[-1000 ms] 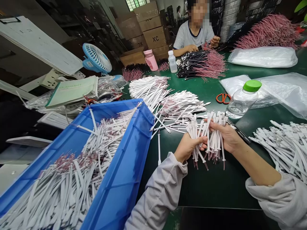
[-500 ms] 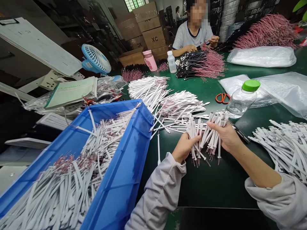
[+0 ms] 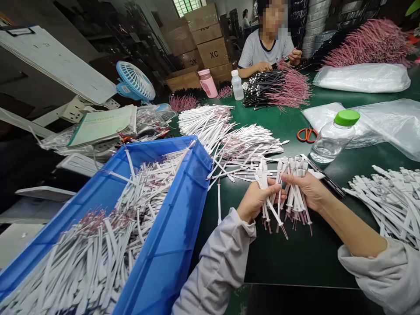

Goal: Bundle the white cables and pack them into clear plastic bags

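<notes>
Two bunches of white cables hang right of the blue bin: the left hand is curled round the nearer bunch, the right hand pinches the farther. A slack pinch could let cables slip and mix.

window 12 o'clock: bright | bag 2 o'clock: glare | bin 8 o'clock: stretched, side shadowed | hands: fairly sharp

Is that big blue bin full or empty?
Partly full: white cables are heaped inside the blue bin, but bare inner wall shows.
</notes>
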A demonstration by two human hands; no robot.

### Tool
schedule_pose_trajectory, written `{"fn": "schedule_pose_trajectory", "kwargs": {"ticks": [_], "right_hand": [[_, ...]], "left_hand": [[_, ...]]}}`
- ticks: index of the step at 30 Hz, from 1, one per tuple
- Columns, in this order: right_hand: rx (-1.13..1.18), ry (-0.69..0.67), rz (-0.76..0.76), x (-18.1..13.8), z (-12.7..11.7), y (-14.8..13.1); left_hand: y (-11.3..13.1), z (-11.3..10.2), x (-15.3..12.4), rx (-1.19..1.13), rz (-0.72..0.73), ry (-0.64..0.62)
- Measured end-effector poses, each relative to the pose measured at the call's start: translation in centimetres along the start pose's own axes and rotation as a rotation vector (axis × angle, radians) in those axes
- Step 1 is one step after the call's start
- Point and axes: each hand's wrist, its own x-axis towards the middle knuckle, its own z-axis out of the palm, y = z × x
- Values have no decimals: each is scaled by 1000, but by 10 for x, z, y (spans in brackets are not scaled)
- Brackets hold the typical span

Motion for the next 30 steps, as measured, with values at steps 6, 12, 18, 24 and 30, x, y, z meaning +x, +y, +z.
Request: {"fn": "schedule_pose_trajectory", "kwargs": {"ticks": [6, 12, 18, 24, 30], "right_hand": [[-37, 117, -113, 3, 1, 4], [5, -106, 107, 0, 2, 2], [-62, 109, -97, 4, 0, 8], [-191, 219, -219, 9, -4, 10], [-19, 74, -51, 7, -5, 6]], "left_hand": [[-2, 2, 1, 63, 52, 64], [-2, 1, 1, 70, -15, -8], [7, -10, -3, 378, 79, -90], [22, -20, -6, 831, 239, 56], [18, -15, -5, 553, 138, 119]]}}
